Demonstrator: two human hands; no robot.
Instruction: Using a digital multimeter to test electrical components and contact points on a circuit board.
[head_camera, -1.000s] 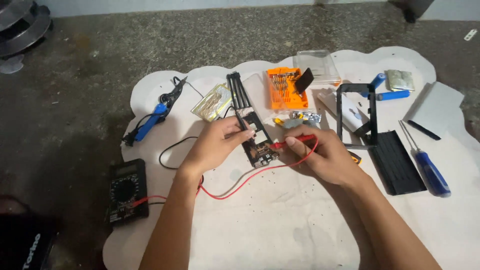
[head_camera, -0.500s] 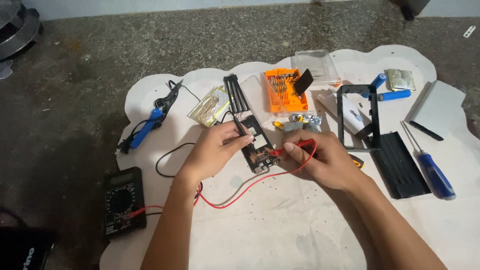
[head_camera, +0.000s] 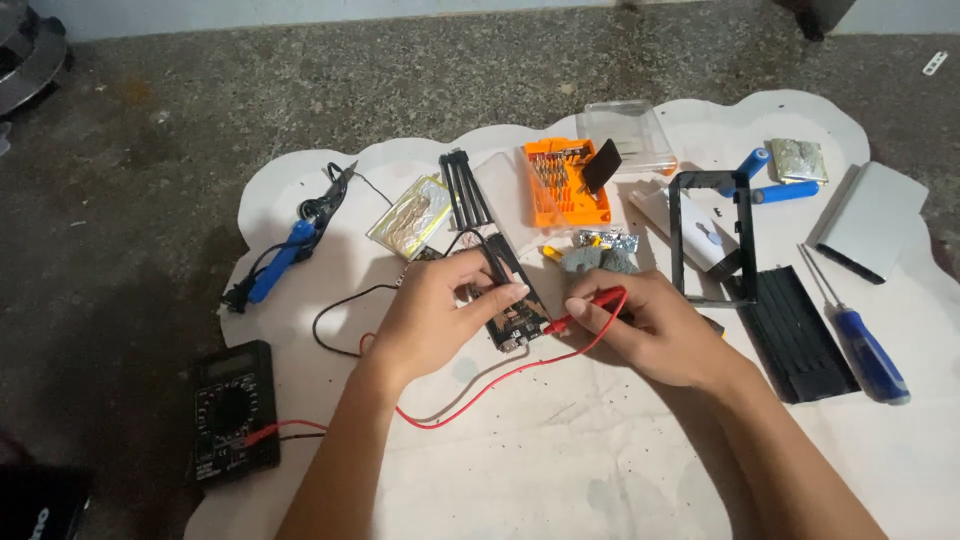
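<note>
the black multimeter (head_camera: 233, 412) has slid right in view since the earlier frame. the left hand (head_camera: 435, 318) pinches a black probe (head_camera: 497, 262) onto the small circuit board (head_camera: 515, 322); the right hand (head_camera: 655, 325) grips the red probe (head_camera: 588, 308) beside it. behind, an orange bit case (head_camera: 565, 185) holds screwdriver bits; a blue screwdriver (head_camera: 868, 350) lies right.
</note>
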